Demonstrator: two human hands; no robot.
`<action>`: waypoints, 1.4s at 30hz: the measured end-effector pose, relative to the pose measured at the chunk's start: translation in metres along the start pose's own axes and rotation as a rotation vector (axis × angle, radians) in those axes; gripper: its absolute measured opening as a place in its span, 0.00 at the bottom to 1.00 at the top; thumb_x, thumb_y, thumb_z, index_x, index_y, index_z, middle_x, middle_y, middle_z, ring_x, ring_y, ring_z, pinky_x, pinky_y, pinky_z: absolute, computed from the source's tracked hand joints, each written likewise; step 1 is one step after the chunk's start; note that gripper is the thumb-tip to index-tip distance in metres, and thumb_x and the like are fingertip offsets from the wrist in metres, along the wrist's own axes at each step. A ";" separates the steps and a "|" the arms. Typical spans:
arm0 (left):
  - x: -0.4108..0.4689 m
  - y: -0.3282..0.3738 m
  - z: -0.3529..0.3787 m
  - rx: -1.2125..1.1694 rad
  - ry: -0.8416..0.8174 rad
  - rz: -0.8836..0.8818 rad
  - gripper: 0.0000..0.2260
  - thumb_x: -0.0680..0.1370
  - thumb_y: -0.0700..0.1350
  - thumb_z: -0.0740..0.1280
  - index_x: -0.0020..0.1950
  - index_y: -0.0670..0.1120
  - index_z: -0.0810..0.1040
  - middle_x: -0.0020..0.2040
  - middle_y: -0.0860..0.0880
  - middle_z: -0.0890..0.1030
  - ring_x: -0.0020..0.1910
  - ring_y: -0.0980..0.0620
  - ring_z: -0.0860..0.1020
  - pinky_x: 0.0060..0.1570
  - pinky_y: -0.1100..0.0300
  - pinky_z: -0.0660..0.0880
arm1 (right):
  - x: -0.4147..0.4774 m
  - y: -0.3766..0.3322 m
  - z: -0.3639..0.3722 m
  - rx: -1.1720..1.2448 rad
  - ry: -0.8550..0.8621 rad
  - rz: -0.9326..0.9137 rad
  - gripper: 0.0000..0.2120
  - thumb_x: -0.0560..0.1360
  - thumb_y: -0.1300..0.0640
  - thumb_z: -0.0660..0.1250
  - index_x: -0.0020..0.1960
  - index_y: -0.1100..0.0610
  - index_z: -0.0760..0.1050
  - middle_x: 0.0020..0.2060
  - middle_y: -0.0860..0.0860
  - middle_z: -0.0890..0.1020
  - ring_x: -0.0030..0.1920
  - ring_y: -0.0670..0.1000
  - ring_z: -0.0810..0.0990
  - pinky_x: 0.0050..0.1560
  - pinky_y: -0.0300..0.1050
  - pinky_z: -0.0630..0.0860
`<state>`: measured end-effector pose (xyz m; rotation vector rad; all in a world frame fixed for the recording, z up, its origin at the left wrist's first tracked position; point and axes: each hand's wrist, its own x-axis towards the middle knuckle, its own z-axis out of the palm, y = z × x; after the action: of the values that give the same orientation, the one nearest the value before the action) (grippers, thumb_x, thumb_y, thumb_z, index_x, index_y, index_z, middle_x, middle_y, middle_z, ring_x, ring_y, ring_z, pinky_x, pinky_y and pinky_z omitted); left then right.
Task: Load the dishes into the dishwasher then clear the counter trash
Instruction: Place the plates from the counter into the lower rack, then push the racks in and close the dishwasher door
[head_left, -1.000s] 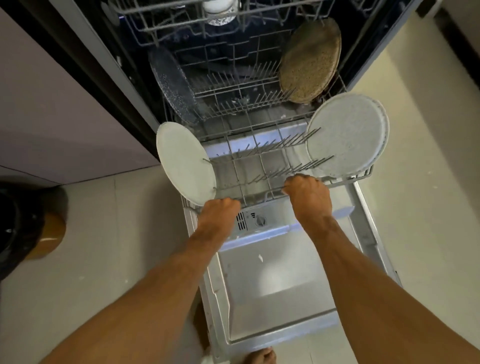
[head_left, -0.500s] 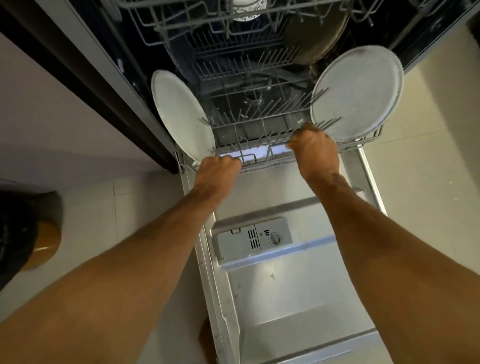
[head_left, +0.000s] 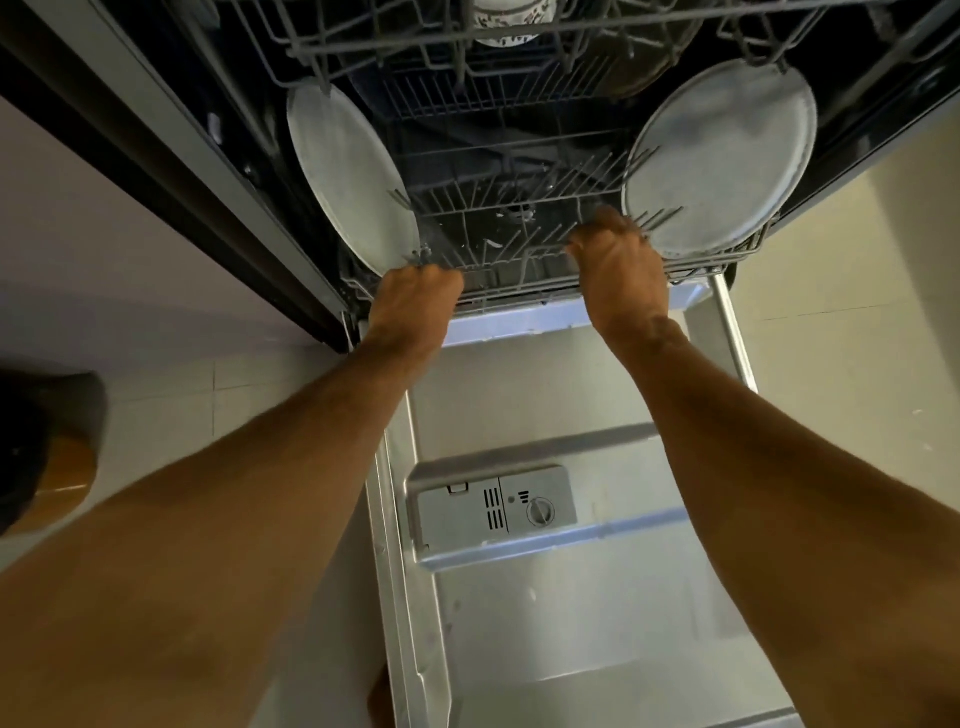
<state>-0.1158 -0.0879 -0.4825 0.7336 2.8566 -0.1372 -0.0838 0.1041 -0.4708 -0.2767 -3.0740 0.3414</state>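
A pale cabinet front (head_left: 104, 234) fills the upper left, above a light tiled floor (head_left: 857, 364). At the left edge sits a dark rounded object (head_left: 47, 452) — amber-brown lower down, its kind unclear.

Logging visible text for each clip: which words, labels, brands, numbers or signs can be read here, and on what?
No words, brands or numbers are readable anywhere.
Grey plastic detergent dispenser on the open steel dishwasher door: a small stepped-bars symbol beside its round knob; no lettering legible.
Patterned white bowl in the upper wire rack: only decoration, too blurred to read.
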 end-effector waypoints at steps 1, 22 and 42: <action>0.003 -0.002 0.000 -0.010 0.016 -0.005 0.04 0.79 0.39 0.65 0.53 0.41 0.77 0.51 0.40 0.82 0.52 0.42 0.81 0.51 0.52 0.75 | 0.004 0.000 -0.002 0.005 0.004 -0.005 0.12 0.78 0.66 0.66 0.61 0.62 0.76 0.59 0.58 0.77 0.57 0.57 0.79 0.56 0.53 0.80; -0.037 -0.011 0.017 -0.401 0.042 -0.042 0.23 0.81 0.43 0.60 0.76 0.43 0.61 0.76 0.44 0.64 0.74 0.45 0.63 0.71 0.52 0.61 | 0.009 -0.012 -0.008 0.165 -0.042 0.108 0.13 0.80 0.65 0.59 0.64 0.64 0.74 0.61 0.62 0.76 0.61 0.60 0.76 0.61 0.50 0.73; -0.273 0.133 0.006 -1.128 -0.261 -0.616 0.10 0.79 0.46 0.66 0.56 0.42 0.80 0.55 0.47 0.81 0.48 0.53 0.77 0.47 0.64 0.69 | -0.308 0.004 -0.038 0.490 -0.527 0.499 0.10 0.78 0.58 0.66 0.47 0.62 0.83 0.43 0.56 0.84 0.44 0.52 0.81 0.42 0.33 0.67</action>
<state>0.1843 -0.1002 -0.4380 -0.3571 2.2397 1.0875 0.2218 0.0608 -0.4395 -1.0752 -3.1920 1.3529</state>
